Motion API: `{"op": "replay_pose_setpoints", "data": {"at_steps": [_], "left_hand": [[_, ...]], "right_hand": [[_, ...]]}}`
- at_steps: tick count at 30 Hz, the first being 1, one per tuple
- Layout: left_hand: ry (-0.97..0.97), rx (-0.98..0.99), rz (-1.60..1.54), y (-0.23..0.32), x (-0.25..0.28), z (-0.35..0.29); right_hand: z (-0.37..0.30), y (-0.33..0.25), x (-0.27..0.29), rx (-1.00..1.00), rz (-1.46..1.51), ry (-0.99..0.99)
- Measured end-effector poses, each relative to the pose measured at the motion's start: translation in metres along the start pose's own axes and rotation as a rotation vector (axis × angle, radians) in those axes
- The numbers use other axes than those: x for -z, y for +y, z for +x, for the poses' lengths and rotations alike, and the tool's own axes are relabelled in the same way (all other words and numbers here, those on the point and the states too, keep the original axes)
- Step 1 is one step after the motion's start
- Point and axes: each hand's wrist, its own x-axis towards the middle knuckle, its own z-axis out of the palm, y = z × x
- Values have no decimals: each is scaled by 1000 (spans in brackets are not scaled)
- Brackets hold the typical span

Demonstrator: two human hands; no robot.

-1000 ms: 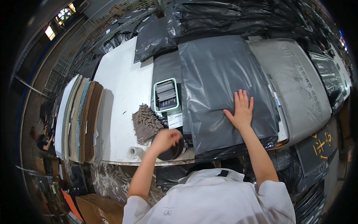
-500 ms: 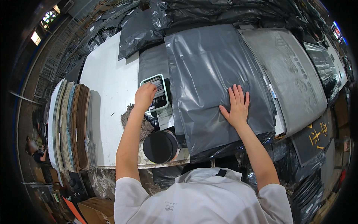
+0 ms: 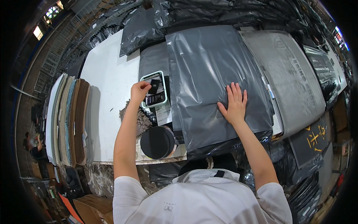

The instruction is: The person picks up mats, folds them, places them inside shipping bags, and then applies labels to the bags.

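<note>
Between its thumb and fingers my left hand (image 3: 139, 92) pinches a small black card (image 3: 154, 87), over the left side of a pale green plastic tray (image 3: 163, 79). Inside that tray lie more dark cards or labels (image 3: 154, 99). My right hand (image 3: 235, 102) rests flat, fingers spread, on a large dark grey plastic bag (image 3: 209, 67) that lies across the table. Below the tray are a white printed label sheet (image 3: 163, 115) and a round black-topped container (image 3: 157, 142). A shaggy brown-grey piece (image 3: 138, 119) sits beside my left forearm.
At the left, a stack of folded mats (image 3: 72, 119) stands on the white table (image 3: 108, 74). A grey embossed mat (image 3: 287, 74) lies to the right of the bag. Black plastic packages (image 3: 223, 13) are piled along the back. A person (image 3: 36, 147) is far off at left.
My left hand has drawn back a little to the left out of the tray, and a black card now shows in its fingers. My right hand stays on the bag.
</note>
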Motion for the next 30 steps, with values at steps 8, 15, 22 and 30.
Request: {"op": "replay_pose_setpoints", "data": {"at_steps": [8, 15, 22, 30], "left_hand": [[-178, 277, -816, 147, -85, -87], [-229, -519, -7, 191, -118, -183], [-105, -490, -341, 235, -76, -167], [-35, 152, -131, 150, -72, -242]], "right_hand": [[-1, -18, 22, -120, 595, -108], [-52, 14, 87, -901, 1625, -251], [-74, -46, 34, -282, 1046, -464], [-42, -75, 64, -509, 1179, -760]]}}
